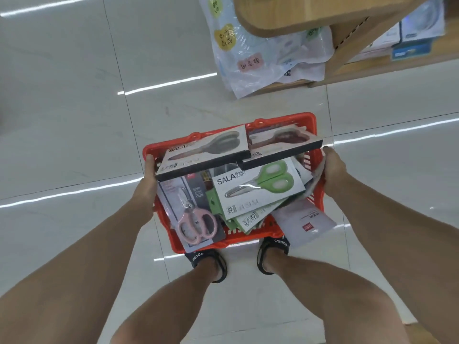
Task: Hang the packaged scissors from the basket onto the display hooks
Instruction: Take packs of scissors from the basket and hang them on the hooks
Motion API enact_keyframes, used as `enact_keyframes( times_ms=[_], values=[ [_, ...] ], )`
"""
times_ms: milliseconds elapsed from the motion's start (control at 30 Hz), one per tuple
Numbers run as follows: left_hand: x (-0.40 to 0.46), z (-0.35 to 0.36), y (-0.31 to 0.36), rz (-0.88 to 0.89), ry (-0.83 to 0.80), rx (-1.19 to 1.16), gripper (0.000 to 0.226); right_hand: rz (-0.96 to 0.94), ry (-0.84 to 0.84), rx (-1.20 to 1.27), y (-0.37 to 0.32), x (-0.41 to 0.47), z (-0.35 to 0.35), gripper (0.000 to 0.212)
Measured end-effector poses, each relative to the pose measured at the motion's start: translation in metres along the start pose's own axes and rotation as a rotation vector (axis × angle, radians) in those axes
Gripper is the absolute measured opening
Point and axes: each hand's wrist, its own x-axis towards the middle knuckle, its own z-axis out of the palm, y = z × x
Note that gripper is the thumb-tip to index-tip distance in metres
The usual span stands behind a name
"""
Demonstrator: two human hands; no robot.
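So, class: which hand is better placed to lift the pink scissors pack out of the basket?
Probably the left hand: it grips the basket rim right beside the pink scissors pack. The right hand holds the far side.

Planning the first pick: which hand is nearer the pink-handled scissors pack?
Left. The left hand grips the basket side beside the pink-handled scissors pack; the right hand holds the opposite side.

A red plastic basket [313, 194] holds a loose heap of packaged scissors. Two boxed pairs — one grey-handled [206, 151], one dark red [280, 141] — lie flat across its far rim. Below them a green-handled pack [258, 188] lies tilted at the centre, and a pink-handled pack [192, 214] leans at the near left corner.
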Motion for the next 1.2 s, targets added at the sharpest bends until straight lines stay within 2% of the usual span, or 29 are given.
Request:
enact_keyframes(
  times_ms=[67, 167, 333, 433, 633, 933, 1100, 1200],
  values=[
    [-0.031, -0.011, 0.005, 0.009, 0.008, 0.014, 0.073, 0.011, 0.011, 0.004, -0.001, -0.033, -0.017, 0.046],
    [-0.085, -0.032, 0.016, -0.026, 0.024, 0.061, 0.080, 0.022, -0.005, 0.031, -0.005, -0.083, -0.049, 0.055],
    [-0.213, -0.059, 0.045, 0.004, 0.027, 0.173, 0.084, 0.060, 0.008, 0.139, -0.004, -0.196, -0.123, 0.068],
    [-0.294, -0.070, 0.067, 0.064, 0.024, 0.240, 0.080, 0.087, 0.027, 0.247, 0.004, -0.262, -0.176, 0.065],
    [-0.448, -0.056, 0.122, 0.268, -0.056, 0.441, 0.094, 0.091, 0.117, 0.508, 0.032, -0.368, -0.284, 0.053],
    [-0.605, 0.099, 0.177, 0.520, -0.110, 0.655, 0.111, 0.135, 0.237, 0.849, 0.072, -0.411, -0.452, 0.047],
    [-0.666, 0.205, 0.184, 0.580, -0.166, 0.702, 0.091, 0.117, 0.292, 1.034, 0.082, -0.406, -0.552, 0.039],
    [-0.694, 0.272, 0.187, 0.589, -0.208, 0.737, 0.090, 0.134, 0.341, 1.104, 0.088, -0.398, -0.610, 0.041]
  ],
)
